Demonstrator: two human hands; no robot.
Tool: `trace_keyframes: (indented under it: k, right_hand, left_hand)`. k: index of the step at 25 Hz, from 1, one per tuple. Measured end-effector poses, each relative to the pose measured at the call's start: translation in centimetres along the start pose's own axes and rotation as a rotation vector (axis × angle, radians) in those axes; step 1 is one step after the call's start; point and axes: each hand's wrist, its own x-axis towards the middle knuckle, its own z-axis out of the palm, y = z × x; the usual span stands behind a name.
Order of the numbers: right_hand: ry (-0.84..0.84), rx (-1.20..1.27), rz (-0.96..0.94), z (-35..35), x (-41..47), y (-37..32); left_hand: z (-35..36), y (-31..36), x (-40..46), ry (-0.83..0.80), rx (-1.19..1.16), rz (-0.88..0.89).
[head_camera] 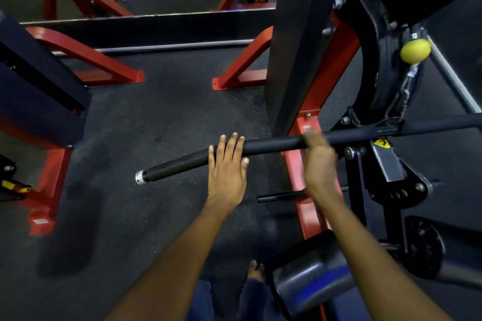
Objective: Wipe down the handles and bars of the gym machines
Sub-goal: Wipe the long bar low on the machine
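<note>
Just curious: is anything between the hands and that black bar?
Nothing visible. The left hand lies with straight fingers on the bar; the right hand, blurred, is at the bar too.

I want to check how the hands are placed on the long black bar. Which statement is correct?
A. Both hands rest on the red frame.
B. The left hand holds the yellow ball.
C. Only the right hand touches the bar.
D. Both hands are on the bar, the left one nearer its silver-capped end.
D: the left hand lies with straight fingers over the bar nearer its silver end, and the blurred right hand is on the bar further along.
</note>
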Motion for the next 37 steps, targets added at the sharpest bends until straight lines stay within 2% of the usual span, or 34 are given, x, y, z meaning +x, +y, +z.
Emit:
trace_keyframes:
  k: [1,2,3,4,5,8,9,10,12,15,16,18,20,22,23,25,26,27,28,29,31,32,33,34,35,36,37]
  right_hand:
    - [-0.13,-0.002,-0.092,1.4,-1.3,-2.3]
    - [-0.273,-0.045,-0.285,2.6,-2.4,-3.6]
    - [-0.345,-0.117,-0.433,3.1,-3.0,-3.7]
    - [-0.317,-0.152,-0.531,2.7,-2.2,-2.4]
    - [-0.218,-0.174,-0.528,1.5,-0.5,0.0]
    - [0.106,-0.139,-0.136,-3.2,2.2,4.1]
    - [0.143,-0.155,-0.061,-3.4,2.3,3.7]
    - [0.129,-0.158,-0.034,-2.8,1.9,2.1]
    - [-0.046,-0.146,-0.133,0.3,0.3,-2.0]
    - [-0.187,-0.232,-0.489,3.1,-0.7,-2.8]
    - [-0.18,-0.242,-0.518,2.2,0.2,-1.9]
    - [-0.054,-0.284,-0.374,-1.5,2.6,1.0]
    - [0.073,-0.304,-0.083,-4.9,3.8,2.6]
    - [0.087,-0.213,0.023,-4.3,3.4,1.1]
    - [-0.004,-0.179,-0.05,-2.8,2.6,-1.1]
    - [-0.207,-0.257,-0.344,0.7,-0.6,-4.9]
    - [-0.215,-0.3,-0.486,1.6,-1.5,-5.1]
    - [-0.15,-0.31,-0.566,1.4,-1.3,-4.4]
    - [-0.075,-0.271,-0.528,0.6,-0.3,-2.6]
    - [-0.015,-0.219,-0.402,-1.1,0.8,-0.8]
    - [0.141,-0.307,-0.063,-4.3,3.5,3.6]
    - [0.185,-0.218,0.152,-5.4,4.3,4.5]
    - [0.182,-0.131,0.266,-5.1,4.7,4.7]
    - [0.172,0.061,0.308,-4.3,4.4,3.1]
    - [0.099,0.003,0.199,-2.5,3.1,0.5]
    - [-0.073,-0.017,0.069,-0.5,1.4,-1.4]
    - [-0.209,-0.122,-0.16,0.3,-0.2,-2.8]
  left_hand:
    - [0.0,0.1,0.0,-0.003,-0.004,-0.006]
    - [0.0,0.1,-0.1,-0.011,-0.007,-0.007]
    - [-0.1,-0.1,-0.1,-0.022,-0.007,-0.002]
    - [-0.2,-0.2,-0.1,-0.032,-0.001,0.004]
    - [-0.3,-0.3,-0.1,-0.039,0.004,0.009]
    - [-0.3,0.0,-0.1,-0.052,0.012,-0.004]
    - [-0.3,0.3,-0.1,-0.054,0.02,-0.019]
    - [-0.2,0.6,0.0,-0.054,0.028,-0.037]
    - [-0.1,1.1,0.0,-0.057,0.034,-0.07]
    - [-0.5,1.4,0.1,-0.07,0.033,-0.073]
    - [-0.6,1.3,0.1,-0.08,0.037,-0.07]
    - [-0.7,1.1,0.1,-0.095,0.045,-0.069]
    - [-0.7,1.1,0.1,-0.096,0.028,-0.077]
    - [-0.6,1.4,0.2,-0.093,0.014,-0.091]
    - [-0.6,1.7,0.2,-0.091,0.01,-0.1]
    - [-0.7,2.0,0.2,-0.088,0.008,-0.114]
    - [-0.8,2.0,0.2,-0.09,0.007,-0.116]
    - [-0.8,1.9,0.2,-0.093,0.005,-0.113]
    - [-0.9,1.7,0.2,-0.096,0.002,-0.109]
    - [-0.9,1.5,0.2,-0.099,0.002,-0.103]
    - [-0.8,1.4,0.2,-0.099,0.007,-0.099]
    - [-0.7,1.5,0.1,-0.1,0.011,-0.106]
    - [-0.5,1.7,0.1,-0.1,0.019,-0.12]
    - [-0.4,2.0,0.2,-0.101,0.03,-0.136]
    - [-0.3,2.3,0.2,-0.101,0.044,-0.148]
    - [-0.2,2.7,0.3,-0.097,0.061,-0.147]
    - [-0.1,3.0,0.4,-0.096,0.077,-0.132]
